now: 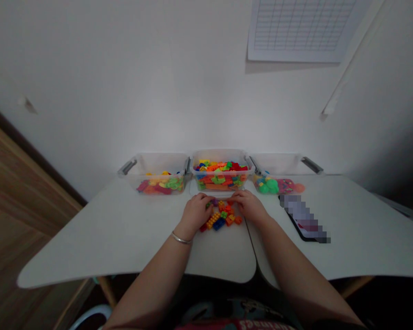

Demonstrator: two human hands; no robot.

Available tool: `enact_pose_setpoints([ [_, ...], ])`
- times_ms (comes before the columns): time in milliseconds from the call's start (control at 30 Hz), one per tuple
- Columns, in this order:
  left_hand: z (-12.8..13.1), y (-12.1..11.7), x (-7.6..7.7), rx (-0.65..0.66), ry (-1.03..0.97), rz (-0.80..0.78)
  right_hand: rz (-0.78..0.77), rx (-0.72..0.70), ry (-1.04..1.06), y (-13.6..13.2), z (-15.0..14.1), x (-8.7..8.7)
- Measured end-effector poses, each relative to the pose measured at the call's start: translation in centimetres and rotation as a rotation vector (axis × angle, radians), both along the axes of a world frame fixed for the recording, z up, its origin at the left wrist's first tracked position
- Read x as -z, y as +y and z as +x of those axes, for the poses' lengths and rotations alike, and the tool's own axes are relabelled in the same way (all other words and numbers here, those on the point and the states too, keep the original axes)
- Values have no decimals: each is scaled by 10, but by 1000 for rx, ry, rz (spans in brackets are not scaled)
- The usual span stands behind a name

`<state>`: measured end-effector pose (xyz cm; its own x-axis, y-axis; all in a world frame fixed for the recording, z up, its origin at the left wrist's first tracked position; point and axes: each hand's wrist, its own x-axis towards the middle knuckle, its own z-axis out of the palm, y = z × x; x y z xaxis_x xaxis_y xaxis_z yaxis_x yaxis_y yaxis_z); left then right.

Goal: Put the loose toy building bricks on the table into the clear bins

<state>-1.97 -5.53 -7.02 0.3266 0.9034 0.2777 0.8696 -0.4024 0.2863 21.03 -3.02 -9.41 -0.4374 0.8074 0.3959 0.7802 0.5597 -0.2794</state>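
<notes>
A small pile of coloured plastic building bricks lies on the white table in front of me, with a yellow brick (213,221), a dark blue brick (219,223) and a small green brick (223,214) among several orange and red ones. My left hand (197,211) rests at the pile's left side, a silver bangle on its wrist. Its fingers curve round the edge, thumb and forefinger apart. From the right, my right hand (250,206) reaches to the pile's far right edge, fingertips beside a red-orange brick. Its fingers are bent and apart. Neither hand clearly grips a brick.
Behind the pile stands a clear bin (223,172) full of bricks. Another clear bin (158,161) of bricks is on its left; a third bin (278,161) with green and pink toys is on its right. A phone (303,219), partly blurred, lies on the right side of the table (124,243).
</notes>
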Motion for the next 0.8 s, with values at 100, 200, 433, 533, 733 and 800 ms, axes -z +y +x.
enact_pose_setpoints([
  [100,-2,1,1,-35,-6,11,9,-18,-24,-2,0,0],
  [200,-3,2,1,-59,22,13,17,13,-50,-5,-1,-3],
  [433,-3,2,-1,-71,63,3,-48,117,-77,-11,-2,-9],
  [533,-3,2,0,-77,69,4,-94,115,-7,-14,-4,-8],
  [733,-2,2,-2,-85,57,-15,-79,120,48,-16,-6,-5],
  [800,-2,2,-2,-86,67,-21,-79,124,34,-15,-5,-4],
])
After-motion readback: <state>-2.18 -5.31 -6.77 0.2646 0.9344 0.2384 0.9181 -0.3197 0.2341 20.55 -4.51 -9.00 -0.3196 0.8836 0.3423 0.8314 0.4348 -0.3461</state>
